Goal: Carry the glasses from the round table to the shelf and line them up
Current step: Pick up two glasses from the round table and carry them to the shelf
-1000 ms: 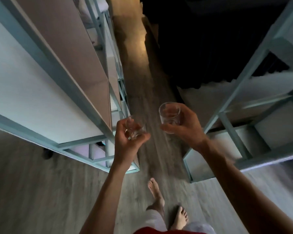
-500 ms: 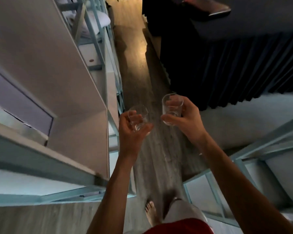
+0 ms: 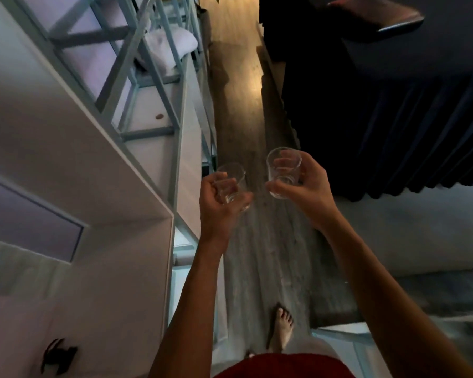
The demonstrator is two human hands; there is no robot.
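I carry two small clear glasses at chest height over a wooden floor. My left hand [image 3: 219, 200] grips one glass [image 3: 234, 184], which tilts slightly toward the right. My right hand [image 3: 301, 186] holds the other glass [image 3: 283, 170] upright, fingers wrapped round its side and base. The two glasses are apart by a small gap. Both look empty. No round table is in view.
A tall shelf unit with a pale blue metal frame [image 3: 159, 80] runs along the left, holding a white cushion [image 3: 170, 47]. A dark curtain [image 3: 393, 132] hangs on the right. A narrow strip of wood floor [image 3: 241, 105] runs ahead between them. My bare foot [image 3: 281, 328] is below.
I have walked forward along the aisle: the left shelving has slid closer and the right frame has dropped out of view. Both hands kept hold of their glasses.
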